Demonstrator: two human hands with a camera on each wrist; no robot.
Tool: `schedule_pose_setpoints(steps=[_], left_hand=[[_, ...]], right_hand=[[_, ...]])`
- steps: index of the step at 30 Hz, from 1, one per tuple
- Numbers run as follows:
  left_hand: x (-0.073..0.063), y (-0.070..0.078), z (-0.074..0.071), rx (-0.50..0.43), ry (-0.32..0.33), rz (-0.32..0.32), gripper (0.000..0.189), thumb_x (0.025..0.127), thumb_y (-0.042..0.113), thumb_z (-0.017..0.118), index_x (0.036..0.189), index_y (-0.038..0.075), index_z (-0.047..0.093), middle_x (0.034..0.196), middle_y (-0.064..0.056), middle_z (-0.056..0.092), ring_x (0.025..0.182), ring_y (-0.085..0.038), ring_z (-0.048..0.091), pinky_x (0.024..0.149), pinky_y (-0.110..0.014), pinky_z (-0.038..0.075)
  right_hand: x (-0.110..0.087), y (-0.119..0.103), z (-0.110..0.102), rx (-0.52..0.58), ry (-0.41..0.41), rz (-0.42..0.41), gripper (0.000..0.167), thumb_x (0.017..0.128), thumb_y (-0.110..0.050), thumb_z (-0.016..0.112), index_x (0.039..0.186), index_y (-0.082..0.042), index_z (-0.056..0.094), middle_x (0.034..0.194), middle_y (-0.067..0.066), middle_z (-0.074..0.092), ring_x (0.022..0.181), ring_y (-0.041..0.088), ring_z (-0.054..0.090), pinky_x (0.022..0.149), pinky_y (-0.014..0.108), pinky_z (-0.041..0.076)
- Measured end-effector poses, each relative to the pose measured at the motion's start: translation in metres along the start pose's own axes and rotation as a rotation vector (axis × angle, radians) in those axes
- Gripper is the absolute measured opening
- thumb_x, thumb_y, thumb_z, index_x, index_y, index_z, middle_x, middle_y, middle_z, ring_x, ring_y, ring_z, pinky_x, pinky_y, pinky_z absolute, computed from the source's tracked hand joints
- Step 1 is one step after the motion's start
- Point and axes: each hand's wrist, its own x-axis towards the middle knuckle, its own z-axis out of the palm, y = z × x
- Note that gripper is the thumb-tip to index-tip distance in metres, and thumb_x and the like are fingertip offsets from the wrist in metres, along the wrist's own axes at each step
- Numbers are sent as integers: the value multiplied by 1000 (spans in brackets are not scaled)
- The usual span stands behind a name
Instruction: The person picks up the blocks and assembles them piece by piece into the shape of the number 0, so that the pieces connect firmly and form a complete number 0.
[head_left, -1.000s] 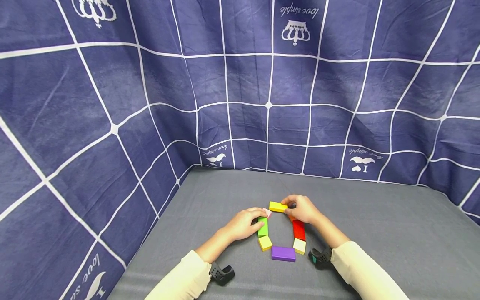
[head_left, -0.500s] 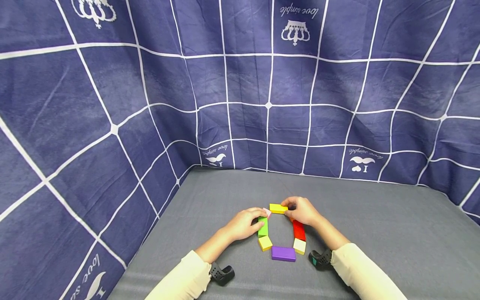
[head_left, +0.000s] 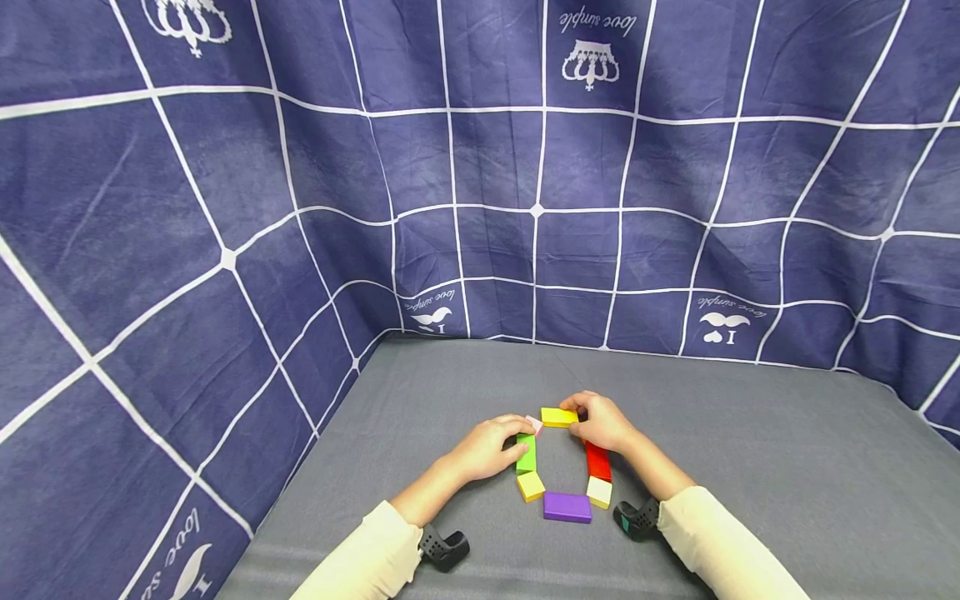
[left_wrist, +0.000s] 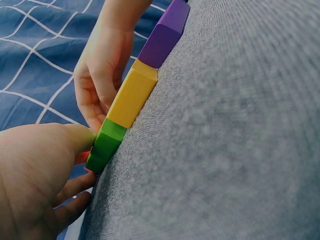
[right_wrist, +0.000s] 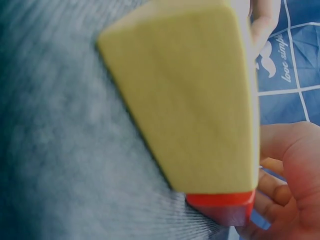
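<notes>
In the head view, a ring of coloured blocks lies on the grey cloth. My right hand point(head_left: 603, 423) pinches the right end of a long yellow block point(head_left: 557, 417) at the ring's far side. On the ring's left, my left hand point(head_left: 483, 450) holds a green block point(head_left: 527, 457), its fingertips reaching a small pink block point(head_left: 533, 423). The left wrist view shows the thumb against the green block point(left_wrist: 106, 147). Below the right hand lies a red block point(head_left: 597, 461); the hand hides whatever is at the corner between red and yellow.
Closing the near side are a small yellow block point(head_left: 530, 486), a purple block point(head_left: 567, 507) and a pale cream block point(head_left: 599, 492). A blue curtain with white lines point(head_left: 495, 250) hangs behind and to the left. Both wrists wear black bands.
The long yellow block has come slightly nearer and then shifted a little right, with my right hand on it. My left hand and the other visible blocks stay in place.
</notes>
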Motion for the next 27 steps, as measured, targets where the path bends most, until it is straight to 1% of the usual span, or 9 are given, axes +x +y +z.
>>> schedule_pose_setpoints(steps=[7,16,18,23,25,27], left_hand=[[0,0,0,-16,-6,-8,27,95,14,61,120,6,66,126,-9,62,119,-23,57,102,-35,41],[3,2,0,-17,-6,2,27,94,14,61,120,6,66,125,-9,62,119,-23,57,101,-35,42],[3,2,1,-24,-8,2,28,95,14,61,120,5,66,126,-9,62,119,-24,57,102,-35,42],[3,1,1,-40,-4,5,27,95,13,60,120,4,66,126,-10,62,120,-24,56,101,-35,42],[2,1,2,-54,5,6,27,95,12,60,120,4,66,126,-10,62,120,-24,56,101,-36,42],[1,0,1,-78,20,8,27,94,11,60,119,3,66,126,-11,62,120,-24,56,102,-36,41]], right_hand=[[0,0,0,-8,5,-5,29,70,3,66,99,0,69,89,3,60,83,20,54,74,35,45],[-2,2,-1,-13,15,7,28,71,2,67,99,-1,69,90,5,61,84,21,55,76,37,46],[-3,2,-2,2,23,10,27,74,0,66,101,0,69,93,7,62,86,24,57,79,40,47],[-8,3,-12,54,65,49,26,87,-11,66,109,2,68,106,13,65,100,32,60,87,49,47],[-11,4,-18,63,88,65,27,90,-16,66,110,2,68,108,14,65,103,34,60,88,51,47],[-15,6,-25,64,121,69,28,91,-19,66,110,2,68,108,14,65,102,34,60,86,51,47]])
